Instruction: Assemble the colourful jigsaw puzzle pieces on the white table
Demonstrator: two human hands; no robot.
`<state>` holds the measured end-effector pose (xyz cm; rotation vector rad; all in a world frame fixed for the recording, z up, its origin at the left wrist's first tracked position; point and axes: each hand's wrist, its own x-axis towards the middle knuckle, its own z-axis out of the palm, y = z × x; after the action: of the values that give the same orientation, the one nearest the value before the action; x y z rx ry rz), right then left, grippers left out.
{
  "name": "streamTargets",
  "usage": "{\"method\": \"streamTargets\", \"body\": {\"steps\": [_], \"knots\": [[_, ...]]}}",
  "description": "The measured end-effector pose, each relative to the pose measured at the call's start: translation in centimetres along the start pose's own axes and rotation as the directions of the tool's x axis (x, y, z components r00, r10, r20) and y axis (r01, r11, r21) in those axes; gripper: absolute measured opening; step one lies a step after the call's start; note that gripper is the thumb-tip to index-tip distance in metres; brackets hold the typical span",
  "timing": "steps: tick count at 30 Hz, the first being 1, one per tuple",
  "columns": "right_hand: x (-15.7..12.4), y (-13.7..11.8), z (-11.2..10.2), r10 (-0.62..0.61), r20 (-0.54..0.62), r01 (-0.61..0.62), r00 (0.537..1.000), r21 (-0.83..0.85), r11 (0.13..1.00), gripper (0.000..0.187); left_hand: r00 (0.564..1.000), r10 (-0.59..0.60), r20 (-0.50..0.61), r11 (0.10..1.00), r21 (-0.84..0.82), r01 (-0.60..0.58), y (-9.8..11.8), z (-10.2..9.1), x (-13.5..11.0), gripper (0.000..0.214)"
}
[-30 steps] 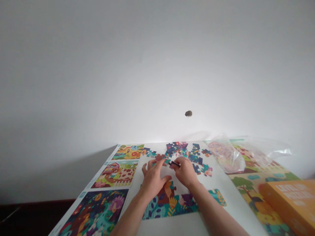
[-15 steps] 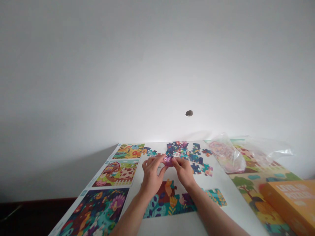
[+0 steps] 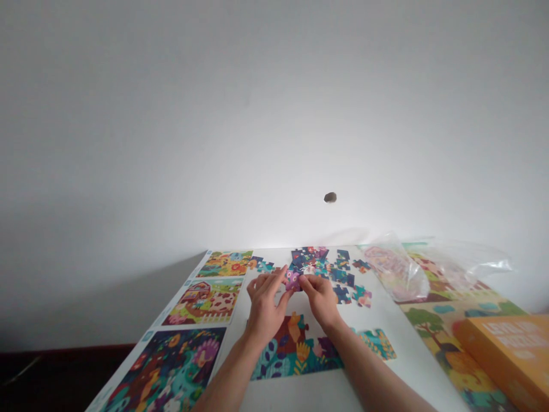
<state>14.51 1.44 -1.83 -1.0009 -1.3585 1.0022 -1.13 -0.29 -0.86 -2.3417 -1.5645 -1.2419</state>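
Note:
Between my two hands is a purple puzzle piece (image 3: 292,280) printed with round eyes. My left hand (image 3: 266,297) pinches its left side with thumb and fingers. On its right side, my right hand (image 3: 318,294) grips it, thumb and fingers closed. Below my hands lies a partly joined puzzle section (image 3: 295,349) with plants and brown shapes; my right forearm covers part of it. Another joined strip, teal with orange leaves (image 3: 377,343), shows right of that forearm. Loose puzzle pieces (image 3: 311,257) are heaped just beyond my fingers, with more scattered to the right (image 3: 343,277).
At left lies a printed picture sheet (image 3: 203,300) with several scenes. Clear plastic bags (image 3: 403,274) rest at the back right over another printed sheet (image 3: 429,332). An orange puzzle box (image 3: 506,349) stands at the right front. Behind the table rises a white wall (image 3: 274,143) with a small hole.
My left fingers have shifted slightly on the purple piece, so more of its printed eyes shows. Both hands stay in nearly the same place.

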Motion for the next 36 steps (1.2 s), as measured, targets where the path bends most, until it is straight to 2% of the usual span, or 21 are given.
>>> {"method": "streamTargets", "body": {"steps": [11, 20, 27, 36], "knots": [[0.06, 0.14, -0.04, 0.002, -0.02, -0.001, 1.0, 0.056, 0.998, 0.037, 0.998, -0.015, -0.062, 1.0, -0.025, 0.014, -0.04, -0.21, -0.04, 0.05], [0.15, -0.02, -0.06, 0.008, -0.016, -0.007, 1.0, 0.049, 0.999, 0.036, 0.992, 0.022, -0.122, 1.0, -0.01, -0.024, -0.36, 0.04, -0.02, 0.05], [0.0, 0.31, 0.04, 0.049, -0.047, -0.05, 0.998, -0.02, 0.999, 0.035, 0.992, 0.004, -0.124, 1.0, 0.012, -0.003, -0.66, 0.19, -0.02, 0.047], [-0.02, 0.17, 0.34, 0.077, -0.042, -0.078, 0.996, -0.009, 0.997, 0.039, 0.992, -0.045, -0.117, 0.999, 0.022, 0.048, -0.23, -0.2, 0.11, 0.039]]}}
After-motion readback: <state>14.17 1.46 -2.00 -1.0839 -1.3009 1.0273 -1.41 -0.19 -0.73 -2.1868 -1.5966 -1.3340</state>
